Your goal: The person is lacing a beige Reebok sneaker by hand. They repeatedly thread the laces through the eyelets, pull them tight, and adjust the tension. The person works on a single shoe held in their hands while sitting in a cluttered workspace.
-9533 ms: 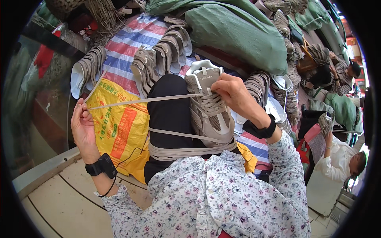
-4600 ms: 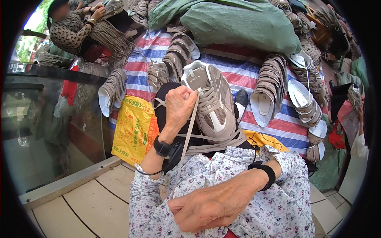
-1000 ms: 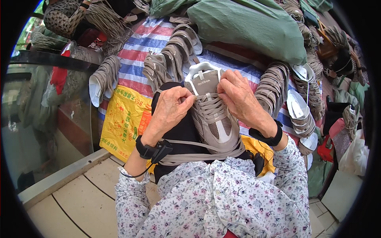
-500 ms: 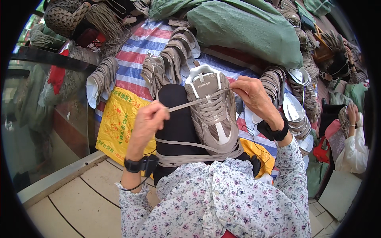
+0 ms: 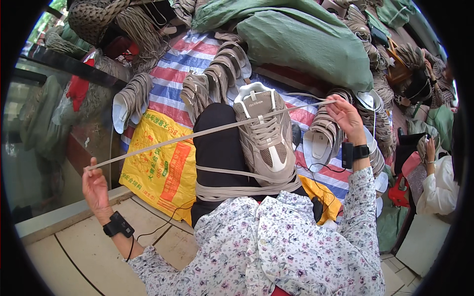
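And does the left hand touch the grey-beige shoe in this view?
No: the left hand is well to the left, apart from the shoe, with the stretched lace at its fingers.

Hands (image 5: 98, 189) (image 5: 348, 117) spread wide apart, fingers (image 5: 93, 162) pinched

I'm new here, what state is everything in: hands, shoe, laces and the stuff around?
Left hand: holding the shoelace
Right hand: pinching the shoelace
Shoelace: stretched between both hands
Shoe: laced crosswise, no bow tied
Spare laces: bundled together
Yellow bag: spread flat, wrinkled
Shoe uppers: nested in rows
Green sack: bulging, creased
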